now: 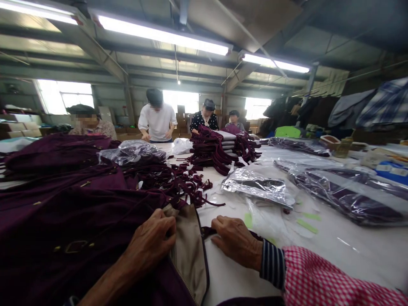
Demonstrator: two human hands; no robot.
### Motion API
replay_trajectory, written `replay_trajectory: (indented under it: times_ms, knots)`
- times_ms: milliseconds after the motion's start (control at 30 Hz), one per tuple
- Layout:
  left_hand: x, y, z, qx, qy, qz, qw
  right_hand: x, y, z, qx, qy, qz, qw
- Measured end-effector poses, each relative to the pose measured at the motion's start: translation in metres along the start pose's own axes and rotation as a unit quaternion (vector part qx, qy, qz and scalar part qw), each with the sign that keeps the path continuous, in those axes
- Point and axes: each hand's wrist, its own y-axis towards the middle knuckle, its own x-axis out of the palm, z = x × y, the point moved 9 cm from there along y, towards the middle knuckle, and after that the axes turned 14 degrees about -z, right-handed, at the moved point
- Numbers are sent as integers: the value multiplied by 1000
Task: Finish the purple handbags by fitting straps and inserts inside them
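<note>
A dark purple bag (105, 229) with brass-coloured fittings and a buckle lies across the left front of the table. Its zipped opening shows a beige lining (190, 242). My left hand (156, 233) is closed on the edge of the bag's opening, at the lining. Just right of the bag, my right hand (237, 238) pinches a dark strap (208, 231) that joins the bag's edge. Part of the strap passes behind that hand.
More purple bags (57, 157) are piled at the left. Loose straps (178, 178) lie mid-table, before a stack of purple pieces (219, 148). Plastic-wrapped bags (350, 191) and a clear bag (258, 187) lie right. Several people (157, 117) stand or sit across the table.
</note>
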Motion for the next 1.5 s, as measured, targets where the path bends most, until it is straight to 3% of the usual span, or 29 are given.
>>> replay_trajectory:
  times_ms: [233, 467, 567, 700, 833, 933, 1100, 1200, 1300, 1400, 1500]
  knots:
    - [0, 2, 0, 6, 3, 4, 1000, 11, 0, -9, -9, -58, 13, 998]
    - [1, 2, -4, 15, -3, 23, 1000, 14, 21, -11, -46, -67, -48, 996]
    - [1, 1, -3, 27, -21, 31, 999, -1, 27, 5, -24, 43, -58, 997]
    - [-1, -1, 0, 31, -32, 25, 999, -23, 30, 39, 4, 245, -81, 966]
    - [-3, -1, 2, 21, -26, 21, 999, -25, 29, 57, 3, 301, -112, 947]
    - [-4, -1, 2, 17, -22, 18, 999, -13, 22, 44, -21, 309, -136, 941]
    - [-3, -3, 2, 17, -26, 16, 999, -4, 10, -1, -47, 159, -106, 980]
    - [-2, -4, 1, 24, -34, 27, 999, 0, 12, -11, -67, 156, -127, 977]
    - [-1, -3, 1, 39, -42, 37, 998, -12, 26, 11, -55, 212, -131, 967]
    - [0, -2, 1, 41, -38, 43, 998, -46, 55, 50, -5, 179, -44, 983]
    - [1, 0, 0, 27, -32, 42, 998, -69, 94, 72, 21, 103, 20, 994]
